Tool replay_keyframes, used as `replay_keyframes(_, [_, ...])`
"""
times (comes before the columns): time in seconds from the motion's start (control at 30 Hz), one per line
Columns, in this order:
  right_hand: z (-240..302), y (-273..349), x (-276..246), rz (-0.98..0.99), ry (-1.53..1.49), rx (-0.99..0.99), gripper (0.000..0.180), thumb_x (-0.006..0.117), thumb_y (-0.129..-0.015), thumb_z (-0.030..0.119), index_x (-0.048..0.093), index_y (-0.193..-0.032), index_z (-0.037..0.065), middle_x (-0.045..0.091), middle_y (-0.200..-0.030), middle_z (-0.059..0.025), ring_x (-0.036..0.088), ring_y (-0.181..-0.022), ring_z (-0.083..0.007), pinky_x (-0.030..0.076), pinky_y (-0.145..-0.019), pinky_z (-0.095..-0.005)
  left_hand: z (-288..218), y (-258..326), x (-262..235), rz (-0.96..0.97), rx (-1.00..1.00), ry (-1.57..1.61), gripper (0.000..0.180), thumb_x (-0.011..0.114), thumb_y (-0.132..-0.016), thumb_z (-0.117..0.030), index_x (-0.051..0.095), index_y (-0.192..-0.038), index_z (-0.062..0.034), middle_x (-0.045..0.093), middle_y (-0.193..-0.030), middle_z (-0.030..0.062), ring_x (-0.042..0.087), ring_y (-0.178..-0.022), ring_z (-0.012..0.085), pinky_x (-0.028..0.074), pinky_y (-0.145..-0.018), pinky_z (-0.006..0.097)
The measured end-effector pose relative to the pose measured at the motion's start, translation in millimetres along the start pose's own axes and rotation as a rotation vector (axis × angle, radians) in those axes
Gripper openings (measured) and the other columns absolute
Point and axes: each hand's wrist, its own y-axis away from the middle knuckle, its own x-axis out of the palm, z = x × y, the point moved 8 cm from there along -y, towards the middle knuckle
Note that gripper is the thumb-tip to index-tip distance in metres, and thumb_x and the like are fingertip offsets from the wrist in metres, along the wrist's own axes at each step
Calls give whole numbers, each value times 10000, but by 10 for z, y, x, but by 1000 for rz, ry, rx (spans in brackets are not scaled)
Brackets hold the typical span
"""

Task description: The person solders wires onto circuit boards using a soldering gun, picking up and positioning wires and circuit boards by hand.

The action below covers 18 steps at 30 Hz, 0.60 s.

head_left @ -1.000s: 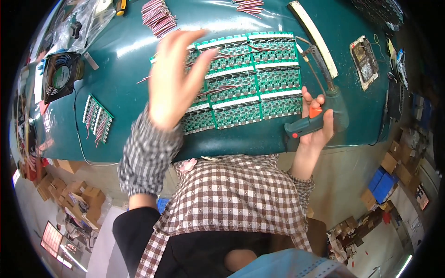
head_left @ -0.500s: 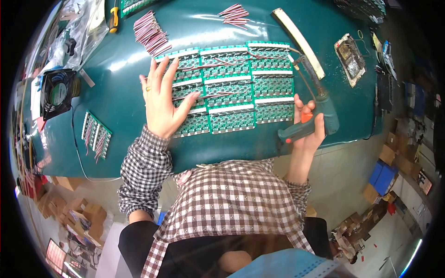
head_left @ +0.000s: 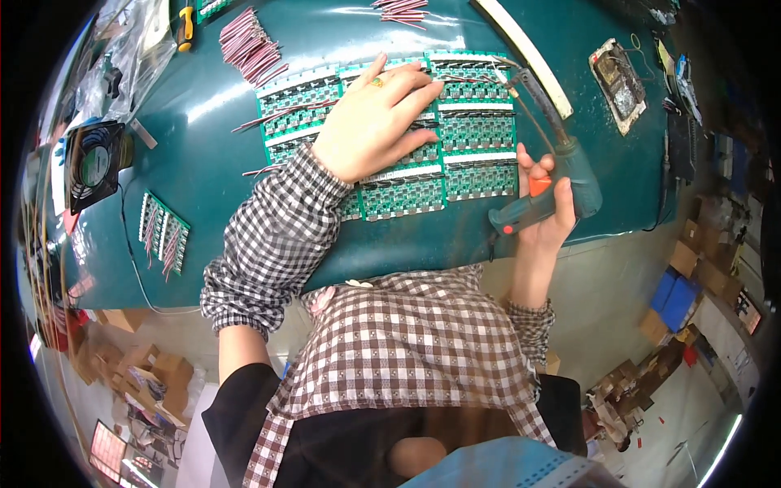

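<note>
A block of green circuit boards (head_left: 480, 130) lies on the table in rows, with red, black and white wires (head_left: 297, 110) across the boards. My left hand (head_left: 378, 118) rests palm down over the middle boards, fingers stretched out and thumb apart; it hides part of the boards and wires. In my right hand (head_left: 547, 203) is a teal soldering gun (head_left: 579, 175) with an orange trigger, held by its handle. Its metal tip reaches the upper right boards, near a wire end; whether it touches cannot be made out.
Bundles of red and white wires (head_left: 248, 47) lie beyond the boards. A small board with wires (head_left: 164, 232) and a black fan (head_left: 93, 163) are at the left. A pale curved strip (head_left: 525, 53) and a grimy tray (head_left: 618, 85) lie at the right. A yellow-handled screwdriver (head_left: 185, 31) is far left.
My left hand has moved right, from the left boards to the middle ones, uncovering the left column. The soldering gun stays in my right hand, nearly in place. The view has shifted slightly.
</note>
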Motion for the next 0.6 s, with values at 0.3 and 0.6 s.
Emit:
replay_keyframes(0.3, [4,-1,1,11,9,20,338,527,-864,243,476,-1044,-38,564,-857,-96,561,-996,-297,211,-1081,-482,-58,215,-103,26,-100,-45,731,699,-665,-453,450,-1268,-124,423,-1308,93,335,-1273,288,205,-1028,558])
replay_keyframes(0.6, [2,28,-29,39,32,9,338,517,-876,253,481,-1040,-40,564,-880,-105,559,-996,-300,212,-1080,-480,22,96,-102,47,-109,-7,993,783,-533,-447,313,-1356,-153,335,-1353,139,312,-1268,343,206,-1014,588])
